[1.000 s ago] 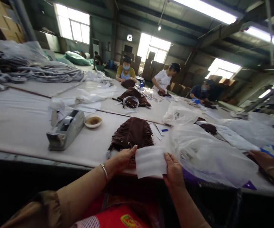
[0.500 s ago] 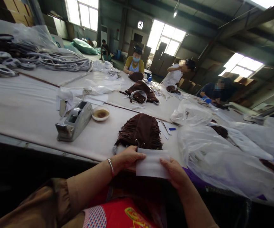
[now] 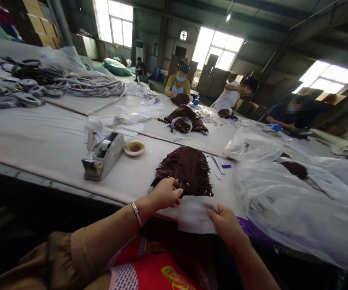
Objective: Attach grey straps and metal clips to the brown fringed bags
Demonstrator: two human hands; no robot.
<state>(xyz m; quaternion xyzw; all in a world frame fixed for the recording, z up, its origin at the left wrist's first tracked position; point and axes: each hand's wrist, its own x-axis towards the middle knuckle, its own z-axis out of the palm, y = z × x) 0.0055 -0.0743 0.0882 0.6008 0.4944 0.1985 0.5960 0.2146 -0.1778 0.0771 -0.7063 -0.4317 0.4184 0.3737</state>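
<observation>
Your right hand (image 3: 226, 223) is pinching a white sheet (image 3: 195, 217) outside the already fringed bag (image 3: 189, 163). Your left hand (image 3: 166, 192) is curling at the bag's rings (image 3: 187, 185), grip unclear.

Two hands, the left hand (image 3: 166, 192) and the right hand (image 3: 226, 223), with one white sheet (image 3: 195, 216) and one fringed brown bag (image 3: 189, 167)
There is one bangle (image 3: 136, 212), one tape dispenser (image 3: 104, 157), one small dish (image 3: 135, 154), one small blue piece (image 3: 226, 166), one further brown bag (image 3: 186, 116) beyond the fringed one, three people (image 3: 174, 85) at the far side, one more person (image 3: 140, 69) farther back, three bright windows (image 3: 218, 44) and one lit bulb (image 3: 228, 17), while the piled pale rolls (image 3: 29, 99) overlap too much to count
</observation>
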